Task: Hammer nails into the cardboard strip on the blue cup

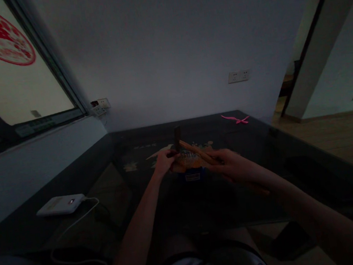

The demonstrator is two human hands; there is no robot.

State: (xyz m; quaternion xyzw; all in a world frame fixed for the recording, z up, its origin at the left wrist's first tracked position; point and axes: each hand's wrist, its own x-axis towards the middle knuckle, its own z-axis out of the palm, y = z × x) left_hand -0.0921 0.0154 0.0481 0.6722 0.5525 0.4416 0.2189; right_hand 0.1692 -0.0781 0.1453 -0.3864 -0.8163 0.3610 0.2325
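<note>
My right hand (229, 162) is closed round the wooden handle of what looks like a hammer (197, 150). Its dark, narrow head stands upright at the far left end, and the handle's butt shows below my wrist. My left hand (165, 160) has its fingers pinched together by the lower end of that head; what they hold is too dark to make out. Under both hands, on the table, is an orange-brown thing (188, 162) with dark markings. Below it shows a blue container (194, 175) with a pale label, partly hidden.
The dark glossy table (116, 216) has a printed pale design near its middle. A white power bank (59, 205) with a white cable lies at the left. A pink strap-like item (237, 120) lies at the far right. A wall with sockets (238, 76) borders the back.
</note>
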